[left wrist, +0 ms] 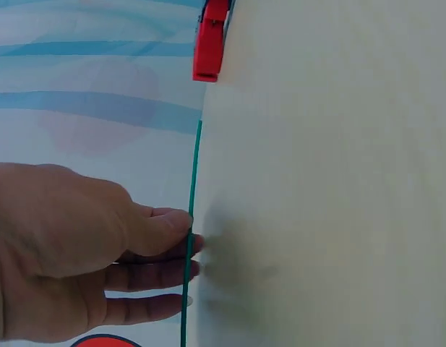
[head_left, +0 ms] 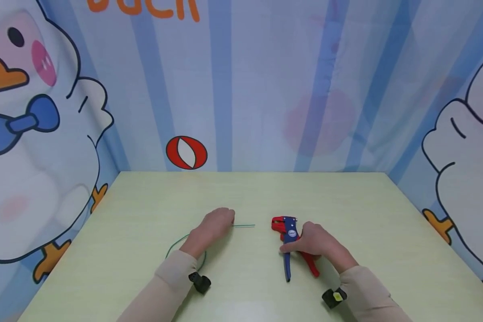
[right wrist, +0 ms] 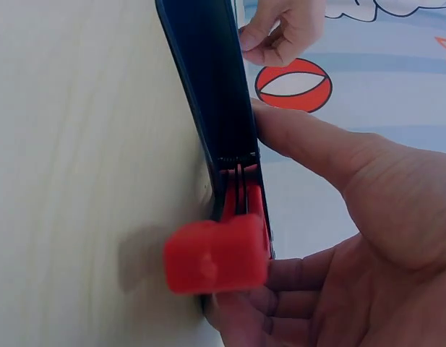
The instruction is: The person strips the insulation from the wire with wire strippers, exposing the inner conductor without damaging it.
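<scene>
A thin green wire is pinched between the thumb and fingers of my left hand. Its straight end sticks out to the right, and the rest loops back under the left wrist. In the left wrist view the wire runs along the fingertips. My right hand grips a blue and red wire stripper, thumb against the blue handle and fingers round the red one. The stripper's red nose faces left, a short gap from the wire's tip. In the right wrist view the red handle end points at the camera.
Both hands are over a pale table. Behind it hangs a blue striped cloth printed with cartoon ducks and a red and white ball. A small black camera is strapped at the left wrist, another at the right.
</scene>
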Demonstrator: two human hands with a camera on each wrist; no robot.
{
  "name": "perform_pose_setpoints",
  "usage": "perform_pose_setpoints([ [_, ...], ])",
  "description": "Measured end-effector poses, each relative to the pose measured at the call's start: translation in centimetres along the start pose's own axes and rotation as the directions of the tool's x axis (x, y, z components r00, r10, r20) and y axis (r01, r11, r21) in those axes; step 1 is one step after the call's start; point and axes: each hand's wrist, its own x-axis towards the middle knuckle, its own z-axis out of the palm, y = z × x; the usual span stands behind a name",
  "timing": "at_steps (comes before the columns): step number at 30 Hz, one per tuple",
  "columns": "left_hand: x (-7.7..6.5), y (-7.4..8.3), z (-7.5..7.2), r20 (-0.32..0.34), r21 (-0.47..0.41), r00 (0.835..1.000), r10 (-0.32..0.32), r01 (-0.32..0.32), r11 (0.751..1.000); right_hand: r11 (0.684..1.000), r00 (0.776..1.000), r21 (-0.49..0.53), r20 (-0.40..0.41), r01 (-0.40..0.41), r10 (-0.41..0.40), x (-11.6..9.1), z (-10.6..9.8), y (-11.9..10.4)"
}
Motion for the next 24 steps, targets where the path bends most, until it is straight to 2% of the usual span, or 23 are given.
perform_pose_setpoints([
  [7, -0.6, 0.3, -0.9, 0.082, 0.071, 0.996, 0.025, -0.031, 0.997, 1.000, 1.000, 0.008, 0.004, -0.008, 0.008, 0.0, 0.1, -0.1],
  [11, -0.7, 0.4, -0.8, 0.097, 0.082, 0.995, 0.035, -0.043, 0.996, 0.999, 1.000, 0.046, 0.013, 0.005, -0.006, 0.0, 0.3, -0.1],
  [14, -0.8, 0.5, -0.9, 0.092, 0.074, 0.995, 0.035, -0.041, 0.996, 0.994, 0.998, 0.109, 0.053, 0.019, -0.025, -0.2, 0.5, -0.2],
  [17, -0.9, 0.6, -1.2, 0.090, 0.058, 0.995, 0.030, -0.036, 0.998, 0.973, 0.987, 0.229, 0.142, 0.039, -0.073, -0.3, 0.5, -0.2],
  [19, -0.8, 0.6, -1.5, 0.095, 0.046, 0.995, 0.024, -0.028, 0.999, 0.938, 0.971, 0.341, 0.200, 0.054, -0.129, -0.3, 0.4, -0.2],
  [20, -0.8, 0.7, -1.6, 0.097, 0.042, 0.995, 0.022, -0.026, 0.999, 0.911, 0.960, 0.409, 0.229, 0.055, -0.161, -0.3, 0.2, -0.2],
  [23, -0.8, 0.8, -1.8, 0.103, 0.035, 0.995, 0.014, -0.018, 0.999, 0.807, 0.928, 0.588, 0.274, 0.046, -0.252, 0.0, -0.1, 0.0],
  [24, -0.9, 0.8, -1.9, 0.101, 0.035, 0.995, 0.012, -0.016, 0.999, 0.764, 0.920, 0.645, 0.281, 0.029, -0.272, 0.1, -0.1, 0.1],
])
